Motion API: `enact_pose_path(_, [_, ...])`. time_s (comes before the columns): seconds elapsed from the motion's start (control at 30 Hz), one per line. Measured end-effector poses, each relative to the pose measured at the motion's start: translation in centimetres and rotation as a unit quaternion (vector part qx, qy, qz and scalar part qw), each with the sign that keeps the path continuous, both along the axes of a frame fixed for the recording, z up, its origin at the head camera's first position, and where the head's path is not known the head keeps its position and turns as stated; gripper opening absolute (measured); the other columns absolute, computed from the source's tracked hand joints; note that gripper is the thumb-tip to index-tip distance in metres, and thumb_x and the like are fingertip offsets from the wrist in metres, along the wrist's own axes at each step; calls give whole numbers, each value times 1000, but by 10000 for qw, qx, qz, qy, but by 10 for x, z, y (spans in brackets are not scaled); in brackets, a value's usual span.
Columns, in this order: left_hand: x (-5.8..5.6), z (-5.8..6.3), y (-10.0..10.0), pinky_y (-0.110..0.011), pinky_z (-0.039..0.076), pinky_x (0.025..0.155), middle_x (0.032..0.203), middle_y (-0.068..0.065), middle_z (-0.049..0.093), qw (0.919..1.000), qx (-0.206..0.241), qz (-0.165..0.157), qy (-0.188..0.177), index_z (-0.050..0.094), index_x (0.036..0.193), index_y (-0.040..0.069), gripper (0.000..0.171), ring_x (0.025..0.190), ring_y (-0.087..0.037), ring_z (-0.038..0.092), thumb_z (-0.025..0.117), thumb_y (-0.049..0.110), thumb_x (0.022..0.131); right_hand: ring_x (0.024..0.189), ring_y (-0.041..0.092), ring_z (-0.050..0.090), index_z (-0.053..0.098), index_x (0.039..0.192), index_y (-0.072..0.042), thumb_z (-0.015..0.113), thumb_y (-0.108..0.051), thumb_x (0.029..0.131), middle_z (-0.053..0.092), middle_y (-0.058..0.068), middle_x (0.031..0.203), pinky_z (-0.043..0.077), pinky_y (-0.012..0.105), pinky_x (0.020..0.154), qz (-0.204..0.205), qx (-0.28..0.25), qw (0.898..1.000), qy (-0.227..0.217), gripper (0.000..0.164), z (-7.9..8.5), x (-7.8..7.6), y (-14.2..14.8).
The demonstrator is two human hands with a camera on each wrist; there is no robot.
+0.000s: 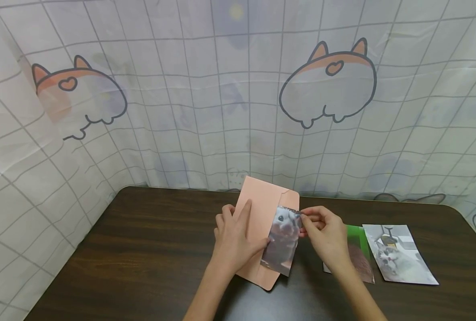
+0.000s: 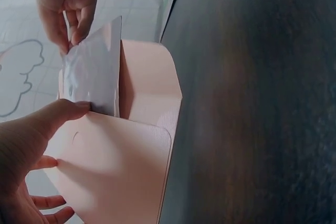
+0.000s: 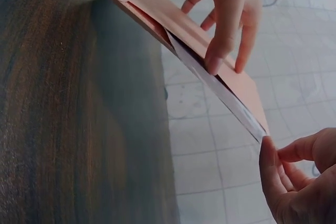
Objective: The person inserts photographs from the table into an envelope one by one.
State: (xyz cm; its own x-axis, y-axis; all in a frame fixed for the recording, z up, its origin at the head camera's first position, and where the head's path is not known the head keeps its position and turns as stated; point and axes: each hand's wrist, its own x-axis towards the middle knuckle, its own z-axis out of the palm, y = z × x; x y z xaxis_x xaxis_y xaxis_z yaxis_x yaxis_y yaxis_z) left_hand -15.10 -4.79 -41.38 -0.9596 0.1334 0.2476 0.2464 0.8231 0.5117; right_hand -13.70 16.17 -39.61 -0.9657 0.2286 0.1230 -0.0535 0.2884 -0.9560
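A peach-pink paper envelope [image 1: 260,196] is held up at a slant over the middle of the table. My left hand [image 1: 230,243] grips it from the left, its thumb touching the photo card [image 1: 279,252] at the envelope's open side. The card carries a picture of a pale furry animal and sits partly inside; its inner part is hidden. At the card's upper right corner, my right hand [image 1: 327,234] pinches the edge between thumb and fingers. In the left wrist view the card [image 2: 97,72] stands out of the envelope's mouth [image 2: 149,72], with its flap spread.
To the right on the dark wooden table [image 1: 141,249] lies a card with a green top [image 1: 356,234], partly behind my right forearm. Beside it lies a cat picture card [image 1: 406,263]. A white gridded curtain [image 1: 205,111] with cartoon animals hangs behind the table and along its left side.
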Motion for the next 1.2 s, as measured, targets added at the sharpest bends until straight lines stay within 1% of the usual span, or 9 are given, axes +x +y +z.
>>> enact_pose_path(0.2, [-1,-1,2,-56,47,83,135,-22,44,9999,-136,-17,103,47,159,16,98,117,-42,43,91,44,76,60,1,67,71,110,9,66,3,99,75,20,90,57,18,60,-57,131,9996,236,14,-1,1,-4])
enact_pose_path(0.3, [-1,-1,3,-56,48,83,135,-22,45,9997,-212,9,150,47,159,17,97,117,-42,44,91,44,77,60,1,67,72,108,8,66,3,98,75,21,90,57,19,59,-163,261,9990,321,12,-3,1,-6])
enact_pose_path(0.47, [0,-1,5,-57,48,81,135,-23,46,9989,-328,47,334,49,158,16,97,116,-43,45,91,43,75,61,-1,67,73,106,6,68,3,97,74,20,88,55,15,59,-358,530,9968,469,10,-5,2,-11])
enact_pose_path(0.57, [0,-1,6,-57,49,80,135,-24,46,9988,-313,24,365,49,157,15,96,116,-43,46,91,43,76,61,0,67,72,105,8,68,4,97,74,21,87,55,14,60,-375,476,9963,610,10,-6,3,-13])
enact_pose_path(0.73, [1,-1,7,-57,49,80,135,-24,46,9992,-217,-16,336,49,157,14,96,116,-43,45,92,42,76,60,-2,66,72,105,9,68,6,96,73,22,87,55,15,59,-436,358,9958,717,10,-8,3,-16])
enact_pose_path(0.9, [2,0,8,-57,48,81,136,-24,46,9992,-168,-19,374,49,157,14,96,117,-43,45,92,40,75,61,-1,66,73,103,8,67,7,95,73,21,86,54,14,58,-608,603,9930,817,10,-11,3,-18])
enact_pose_path(1.0, [3,1,9,-56,48,81,137,-25,46,9988,-203,19,452,50,156,14,96,117,-43,45,93,39,75,62,2,65,73,101,9,68,6,95,74,19,85,52,12,56,-707,852,9887,1011,9,-12,3,-20])
enact_pose_path(1.07, [4,1,10,-55,48,81,137,-25,46,9985,-240,58,493,50,156,14,96,117,-43,46,93,39,74,61,7,67,74,100,8,69,6,94,74,18,82,50,11,55,-759,1029,9844,1212,8,-13,4,-22])
enact_pose_path(1.2, [5,0,14,-54,48,80,138,-25,47,9980,-291,52,559,51,156,14,96,117,-43,47,93,40,74,61,18,70,75,96,8,71,9,91,74,16,78,47,8,56,-861,1557,9686,1736,7,-15,6,-25])
